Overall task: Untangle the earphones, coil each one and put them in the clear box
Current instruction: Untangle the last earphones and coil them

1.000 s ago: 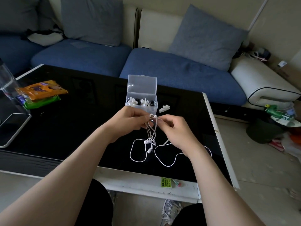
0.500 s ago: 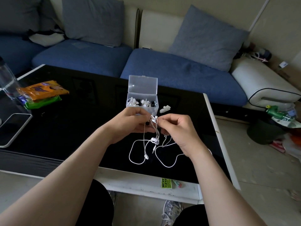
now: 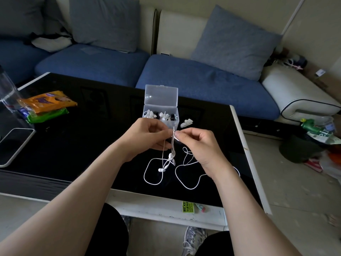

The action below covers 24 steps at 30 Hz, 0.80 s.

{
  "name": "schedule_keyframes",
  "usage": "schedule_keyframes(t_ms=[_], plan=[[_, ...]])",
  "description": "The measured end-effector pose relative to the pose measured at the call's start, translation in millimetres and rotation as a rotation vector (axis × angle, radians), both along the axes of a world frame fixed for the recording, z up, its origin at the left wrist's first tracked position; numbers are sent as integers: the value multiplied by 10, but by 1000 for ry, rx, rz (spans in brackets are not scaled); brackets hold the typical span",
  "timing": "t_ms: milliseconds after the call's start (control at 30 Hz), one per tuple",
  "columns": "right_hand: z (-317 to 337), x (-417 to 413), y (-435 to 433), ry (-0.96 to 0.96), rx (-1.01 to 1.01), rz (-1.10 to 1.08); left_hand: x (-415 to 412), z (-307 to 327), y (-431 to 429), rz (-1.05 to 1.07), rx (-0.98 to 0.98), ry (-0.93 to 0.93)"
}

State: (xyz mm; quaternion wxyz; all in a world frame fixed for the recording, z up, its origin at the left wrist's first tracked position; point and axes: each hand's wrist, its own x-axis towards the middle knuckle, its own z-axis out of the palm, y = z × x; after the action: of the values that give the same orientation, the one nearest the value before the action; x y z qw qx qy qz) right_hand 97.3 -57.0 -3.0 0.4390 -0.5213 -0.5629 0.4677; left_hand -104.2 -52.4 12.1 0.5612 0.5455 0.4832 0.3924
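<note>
Both forearms reach in from the near edge and meet over the black table (image 3: pixel 83 145), just in front of the clear box (image 3: pixel 161 95). The left hand (image 3: pixel 147 133) is turned palm-in, its fingers curled, thumb and forefinger pinching the top of the white earphones (image 3: pixel 170 156). The right hand (image 3: pixel 199 143) faces it, knuckles up, thumb and forefinger pinching the same bunch of strands, with the other fingers loosely curled behind. The fingertips of the two hands nearly touch. From that pinch the cords hang straight down, two buds dangling just above the glass, and the rest lies in two loose loops on the table below the hands, one running under the right wrist. How the strands cross between the fingertips is too small to tell. The box stands open, lid upright, with white and black earphones inside. A small white piece (image 3: pixel 186 123) lies just to its right.
</note>
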Motion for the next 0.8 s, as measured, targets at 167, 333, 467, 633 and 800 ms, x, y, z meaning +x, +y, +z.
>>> schedule_keyframes(t_ms=[167, 333, 467, 633, 800], plan=[[20, 5, 25, 90, -101, 23, -3, 48, 1, -87, -102, -145], [39, -24, 12, 95, -87, -20, 22, 89, -5, -61, -128, -171], [70, -37, 2, 90, -56, -71, 70, 91, -27, -72, -93, -182], [66, -54, -19, 86, -32, -47, 104, 66, -47, -78, -7, -127], [59, -68, -16, 83, -46, -26, 105, 53, -57, -132, 80, -61]])
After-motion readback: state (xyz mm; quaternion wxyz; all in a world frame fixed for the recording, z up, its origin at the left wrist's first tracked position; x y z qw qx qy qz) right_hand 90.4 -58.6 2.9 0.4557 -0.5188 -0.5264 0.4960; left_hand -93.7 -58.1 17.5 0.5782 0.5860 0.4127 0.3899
